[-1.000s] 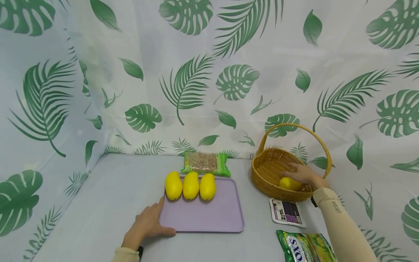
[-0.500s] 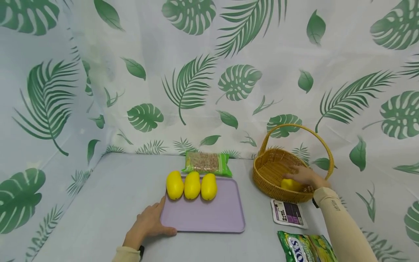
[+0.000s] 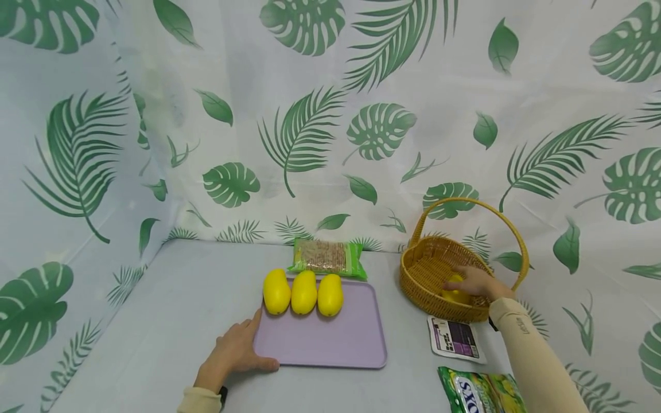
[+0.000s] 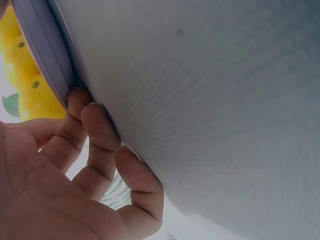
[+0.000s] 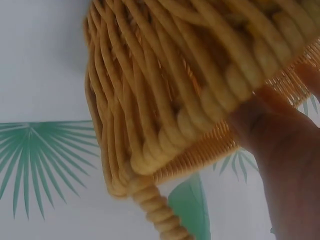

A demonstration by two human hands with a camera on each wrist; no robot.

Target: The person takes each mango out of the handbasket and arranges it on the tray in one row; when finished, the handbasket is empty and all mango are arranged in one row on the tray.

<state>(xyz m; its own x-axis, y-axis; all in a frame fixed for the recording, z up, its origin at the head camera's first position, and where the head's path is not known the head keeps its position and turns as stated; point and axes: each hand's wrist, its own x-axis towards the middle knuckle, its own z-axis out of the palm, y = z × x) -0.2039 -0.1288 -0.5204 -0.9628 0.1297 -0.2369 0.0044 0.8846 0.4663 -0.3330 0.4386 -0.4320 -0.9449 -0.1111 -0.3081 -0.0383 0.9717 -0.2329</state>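
Observation:
My left hand (image 3: 234, 347) rests against the left side of a lilac tray (image 3: 330, 341), its thumb by the near left corner. In the left wrist view, bent fingers (image 4: 100, 125) lie at the tray's rim (image 4: 47, 47) and on the tabletop. Three yellow mangoes (image 3: 304, 293) lie side by side along the tray's far left part. At the right, my right hand (image 3: 475, 281) reaches into a wicker basket (image 3: 424, 292) and grips another yellow mango (image 3: 457, 296), partly covered by the fingers. The basket's woven wall hides this grip in the right wrist view.
Behind the tray lies a green-edged clear bag (image 3: 325, 256) of brown grain-like food. A purple and white packet (image 3: 454, 338) sits in front of the basket, and a green bag (image 3: 480, 390) lies nearer. The basket's tall handle (image 3: 490, 207) arches over it. A leaf-print curtain (image 3: 310, 126) hangs behind.
My right hand has shifted slightly inside the basket, and its fingers now cover more of the mango. My left hand stays at the tray. The head view has drifted slightly.

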